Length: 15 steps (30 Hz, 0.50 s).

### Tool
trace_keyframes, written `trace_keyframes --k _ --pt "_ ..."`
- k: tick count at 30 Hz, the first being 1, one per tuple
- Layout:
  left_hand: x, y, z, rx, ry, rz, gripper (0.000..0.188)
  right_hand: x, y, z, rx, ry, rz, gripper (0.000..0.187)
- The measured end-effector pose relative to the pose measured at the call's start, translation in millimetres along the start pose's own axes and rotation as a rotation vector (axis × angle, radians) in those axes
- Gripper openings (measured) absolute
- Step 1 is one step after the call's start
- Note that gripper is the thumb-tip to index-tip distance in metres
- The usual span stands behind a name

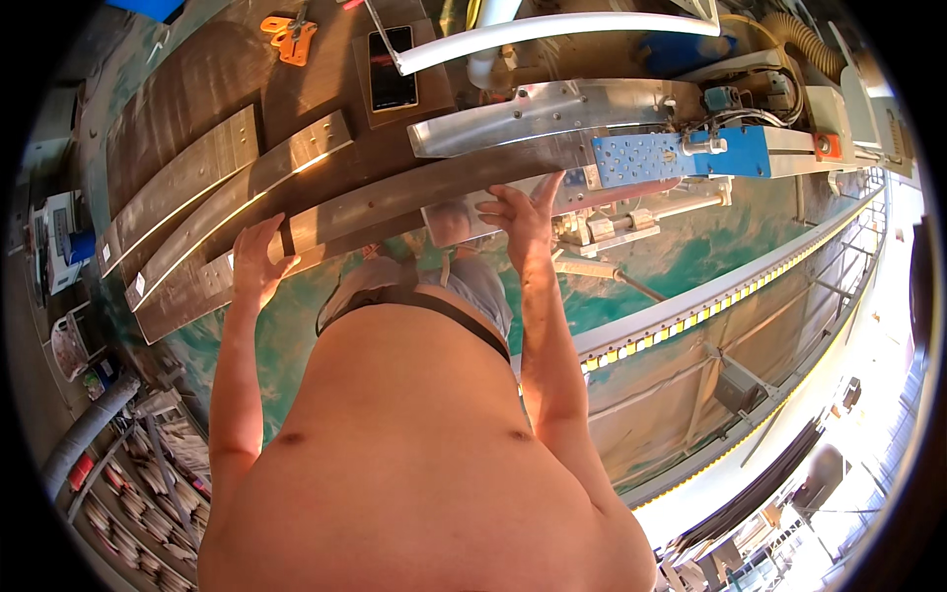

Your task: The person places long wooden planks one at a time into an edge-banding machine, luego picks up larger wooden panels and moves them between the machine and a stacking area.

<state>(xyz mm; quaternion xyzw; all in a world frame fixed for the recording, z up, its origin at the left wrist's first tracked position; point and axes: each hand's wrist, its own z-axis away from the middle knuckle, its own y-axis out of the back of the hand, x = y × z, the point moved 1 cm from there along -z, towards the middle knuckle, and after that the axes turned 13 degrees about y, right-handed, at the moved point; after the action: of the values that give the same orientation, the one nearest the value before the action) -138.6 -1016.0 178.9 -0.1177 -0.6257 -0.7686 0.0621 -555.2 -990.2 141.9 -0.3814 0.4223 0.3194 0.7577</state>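
Observation:
A long brown wooden strip (pixel 395 200) lies along the edge of the worktable, its right end beside a blue perforated plate (pixel 631 160). At the strip's left end is my left hand (pixel 259 264), thumb apart from the fingers, the fingertips against or close to that end. Farther right, my right hand (pixel 525 219) has its fingers spread over a shiny metal plate (pixel 452 223) at the table's near edge. Nothing shows inside its grasp. Behind the strip runs a metal guide (pixel 543 116) with bolts.
Two curved boards (pixel 187 187) with pale labels lie at left on the brown table (pixel 178 109). Orange clamps (pixel 290 41) and a phone (pixel 393 74) rest farther back. A white bar (pixel 562 27) spans above. A railing with yellow marks (pixel 691 318) runs along the right.

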Motion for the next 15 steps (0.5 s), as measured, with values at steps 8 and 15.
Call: trace_keyframes --k 8,15 --pt "11 0 -4 -0.013 -0.046 0.025 0.07 -10 8 -6 -0.013 0.033 -0.072 0.101" --pt "71 -1 -19 -0.015 -0.122 0.127 0.071 -29 54 -38 -0.056 0.085 -0.025 0.076"
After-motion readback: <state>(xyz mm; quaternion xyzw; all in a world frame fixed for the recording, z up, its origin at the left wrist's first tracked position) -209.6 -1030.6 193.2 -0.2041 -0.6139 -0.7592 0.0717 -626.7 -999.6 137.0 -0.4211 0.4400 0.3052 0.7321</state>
